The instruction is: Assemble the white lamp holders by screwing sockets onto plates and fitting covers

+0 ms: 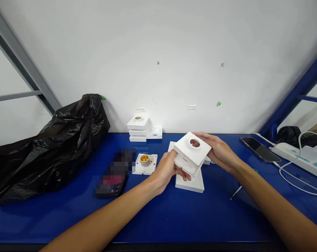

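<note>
Above the table, my left hand (165, 169) is closed on the near left side of a white square plate (184, 164), its fingers curled underneath. Just over that plate, tilted with a gap between them, is a white square cover (186, 147) with a round hole. My right hand (220, 151) grips the cover's far right edge; some of its fingers are hidden behind it. Below lies another white square piece (191, 183), partly covered by my hands. To the left sits an open lamp socket base (145, 164) with a brass-coloured threaded ring.
Stacked lamp holders (137, 129) stand against the wall beside a white piece (155, 133). A black plastic bag (69, 140) and a dark, pixelated phone (111, 189) are on the left. At right are a screwdriver (236, 192), a phone (259, 148) and a power strip (300, 159) with cables.
</note>
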`<state>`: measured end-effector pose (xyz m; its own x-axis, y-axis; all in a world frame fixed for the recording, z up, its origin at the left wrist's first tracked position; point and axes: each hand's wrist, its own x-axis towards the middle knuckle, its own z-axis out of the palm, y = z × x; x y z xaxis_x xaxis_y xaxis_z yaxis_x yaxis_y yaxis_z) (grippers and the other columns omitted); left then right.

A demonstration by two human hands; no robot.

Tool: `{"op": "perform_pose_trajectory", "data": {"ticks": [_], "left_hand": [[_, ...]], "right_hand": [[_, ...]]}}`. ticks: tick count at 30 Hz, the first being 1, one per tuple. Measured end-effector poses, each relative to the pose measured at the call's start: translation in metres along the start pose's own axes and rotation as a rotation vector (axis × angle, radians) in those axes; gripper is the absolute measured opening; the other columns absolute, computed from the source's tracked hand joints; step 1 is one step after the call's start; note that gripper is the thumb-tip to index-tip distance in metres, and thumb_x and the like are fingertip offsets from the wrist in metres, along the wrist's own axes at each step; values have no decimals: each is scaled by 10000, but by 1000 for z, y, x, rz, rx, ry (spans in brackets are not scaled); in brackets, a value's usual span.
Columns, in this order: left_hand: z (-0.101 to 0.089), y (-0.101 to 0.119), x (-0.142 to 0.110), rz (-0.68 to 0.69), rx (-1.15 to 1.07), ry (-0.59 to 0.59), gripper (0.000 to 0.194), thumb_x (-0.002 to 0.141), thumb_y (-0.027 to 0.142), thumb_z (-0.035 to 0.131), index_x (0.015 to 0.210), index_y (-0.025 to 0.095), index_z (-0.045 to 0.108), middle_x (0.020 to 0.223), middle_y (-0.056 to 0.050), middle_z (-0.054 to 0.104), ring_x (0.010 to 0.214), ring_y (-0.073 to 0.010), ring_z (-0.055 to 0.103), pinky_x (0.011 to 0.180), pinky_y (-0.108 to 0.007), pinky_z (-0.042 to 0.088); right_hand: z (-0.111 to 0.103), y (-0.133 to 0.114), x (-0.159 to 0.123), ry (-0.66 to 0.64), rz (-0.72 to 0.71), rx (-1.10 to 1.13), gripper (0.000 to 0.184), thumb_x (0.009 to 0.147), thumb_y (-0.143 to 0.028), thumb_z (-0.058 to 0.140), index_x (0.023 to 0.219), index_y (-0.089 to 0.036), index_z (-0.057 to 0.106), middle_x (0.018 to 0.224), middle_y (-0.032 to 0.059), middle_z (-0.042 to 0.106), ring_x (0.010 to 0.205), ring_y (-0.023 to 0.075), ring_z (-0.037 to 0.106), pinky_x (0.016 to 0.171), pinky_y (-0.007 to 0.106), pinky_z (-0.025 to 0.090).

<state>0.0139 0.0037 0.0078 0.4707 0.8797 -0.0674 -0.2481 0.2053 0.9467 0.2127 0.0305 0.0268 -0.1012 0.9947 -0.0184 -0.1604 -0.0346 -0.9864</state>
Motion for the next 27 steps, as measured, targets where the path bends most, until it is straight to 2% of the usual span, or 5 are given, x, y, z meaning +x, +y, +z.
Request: {"op": "perform_pose_trajectory", "data": {"ticks": [7,13,17,22,27], "left_hand": [[-3,2,2,15,-37,-20,568,999,616,452,876,114,689,654,-102,706,504,-185,654,499,-270,487],[-7,0,5,-40,-121,-25,606,1044,615,310,1036,121,662,667,-101,719,496,-199,660,496,-279,502],[-9,3,7,-52,-201,-78,734,1026,676,210,932,98,653,645,-123,693,477,-205,652,466,-280,481],[-1,12,3,151,-269,-118,572,945,726,508,994,159,570,814,-81,694,712,-226,712,648,-336,572],[3,8,0,196,-162,-26,641,788,368,884,1256,230,468,1003,-29,670,889,-209,720,919,-414,536]], "right_hand": [[-1,3,-2,-94,-42,-253,393,934,-549,607,1192,-293,754,1155,46,745,997,236,640,818,335,492],[4,8,-6,-212,-53,-244,499,984,-640,480,1381,-372,619,1268,48,704,1015,242,648,845,366,533],[5,12,-7,-317,-35,-217,600,973,-679,472,1449,-323,553,1188,75,725,976,242,667,846,374,546],[9,19,-4,-308,21,-81,690,952,-759,402,1335,-234,635,921,63,746,794,215,653,776,346,534],[9,21,-3,-227,63,-34,685,945,-775,389,1228,-228,690,713,11,665,688,189,583,743,329,510]]}}
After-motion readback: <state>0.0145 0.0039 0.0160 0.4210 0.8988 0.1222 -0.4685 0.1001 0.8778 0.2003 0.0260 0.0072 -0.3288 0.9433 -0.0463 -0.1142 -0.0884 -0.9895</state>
